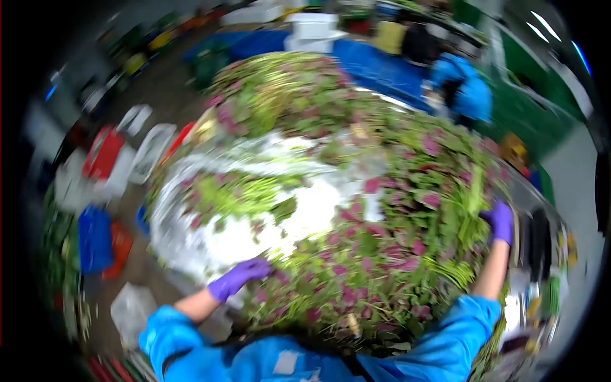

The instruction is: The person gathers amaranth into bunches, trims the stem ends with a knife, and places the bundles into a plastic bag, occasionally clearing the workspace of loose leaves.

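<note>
A wide heap of leafy greens with green and purple-red leaves, like red amaranth [356,274], covers the work surface before me. My left hand [240,278], in a purple glove, reaches in from the left with its fingers stretched out at the near-left edge of the heap. On the far right, my right hand [501,223], gloved the same way, is at the stems along the heap's right edge; its fingers are blurred and partly hidden among the greens. Clear plastic sheeting [172,219] lies left of the heap, with a smaller bunch of greens [238,194] on it.
Dark slim items [540,245] stand beside my right hand. Left on the floor are a blue crate [95,239], a red container [103,153] and white trays [151,153]. White foam boxes [312,32] stand at the back. A person in blue [464,86] is at the far right.
</note>
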Available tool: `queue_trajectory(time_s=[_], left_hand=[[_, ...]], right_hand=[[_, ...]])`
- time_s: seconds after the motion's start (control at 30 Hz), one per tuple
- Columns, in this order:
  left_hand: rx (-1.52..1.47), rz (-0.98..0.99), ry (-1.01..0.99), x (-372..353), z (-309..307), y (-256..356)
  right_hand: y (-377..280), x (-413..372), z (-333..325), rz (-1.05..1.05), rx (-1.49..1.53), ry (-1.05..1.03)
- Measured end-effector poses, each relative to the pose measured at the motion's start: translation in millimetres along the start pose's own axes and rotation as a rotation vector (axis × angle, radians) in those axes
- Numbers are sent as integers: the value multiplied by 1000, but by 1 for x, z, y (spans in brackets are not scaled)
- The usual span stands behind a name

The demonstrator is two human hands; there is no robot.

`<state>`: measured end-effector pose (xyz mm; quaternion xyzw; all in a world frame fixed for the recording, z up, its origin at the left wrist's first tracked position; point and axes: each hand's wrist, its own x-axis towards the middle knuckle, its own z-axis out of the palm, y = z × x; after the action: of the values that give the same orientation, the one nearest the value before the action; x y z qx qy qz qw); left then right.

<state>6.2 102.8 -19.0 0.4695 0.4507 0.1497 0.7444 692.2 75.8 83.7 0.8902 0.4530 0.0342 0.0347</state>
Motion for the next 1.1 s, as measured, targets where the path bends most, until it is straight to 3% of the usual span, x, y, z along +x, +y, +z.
queue_trajectory(time_s=[0.03,0.07,0.1,0.13,0.2,0.27,0.3,0.33,0.37,0.43,0.47,0.5,0.53,0.6,0.67,0.7,0.73,0.77,0.83,0.87,0.9,0.93,1.0,1.03,1.07,1.1], left_hand=[[92,19,18,-6,-10,-13],[637,743,-209,-10,-32,-31],[613,705,-156,-15,-40,-52],[572,827,-132,-34,-34,-35],[-59,90,32,-44,-36,-46],[28,39,111,-52,-45,-32],[-228,34,133,-45,-55,-39],[-121,20,209,-37,-64,-37],[-243,58,248,-28,-71,-33],[-407,189,236,2,-95,-41],[-522,171,248,14,-101,-34],[-472,204,257,23,-108,-27],[-424,237,266,33,-116,-22],[-131,321,283,63,-144,-29],[375,516,367,73,-183,-10],[631,551,382,79,-205,7],[747,603,393,90,-230,15],[845,633,391,95,-252,33],[1067,657,454,108,-289,69],[1191,648,518,119,-305,81],[1189,711,566,135,-321,83],[1183,773,614,153,-336,85],[1186,713,690,167,-349,114],[933,801,666,177,-356,125],[959,935,717,189,-364,137],[863,842,677,205,-373,137]], right_hand=[[3,9,-1,21,65,125],[-50,-12,-42,132,55,213],[-56,-9,-39,21,91,298],[-99,-26,-63,-33,117,243],[-171,-56,-65,-312,337,248],[-255,-90,-44,-604,689,179],[-301,-117,-49,-637,670,52],[-335,-125,-21,-701,659,-116],[-376,-147,-13,-691,650,-279],[-449,-180,28,-849,911,-390],[-482,-185,63,-830,1007,-629],[-516,-188,89,-1067,728,-258],[-543,-193,88,-1022,742,-370],[-581,-171,119,-985,685,-392],[-615,-141,62,-763,359,-675],[-621,-118,69,-916,453,-584],[-636,-88,91,-941,341,-528],[-644,-68,85,-886,348,-571],[-658,-34,72,-697,348,-397],[-663,-7,80,-731,452,-300],[-663,14,91,-854,585,29],[-671,16,55,-616,590,-209],[-669,34,52,-687,611,-108],[-670,34,37,-715,632,-96],[-674,31,34,-627,833,-67],[-674,27,30,-594,833,-113]])
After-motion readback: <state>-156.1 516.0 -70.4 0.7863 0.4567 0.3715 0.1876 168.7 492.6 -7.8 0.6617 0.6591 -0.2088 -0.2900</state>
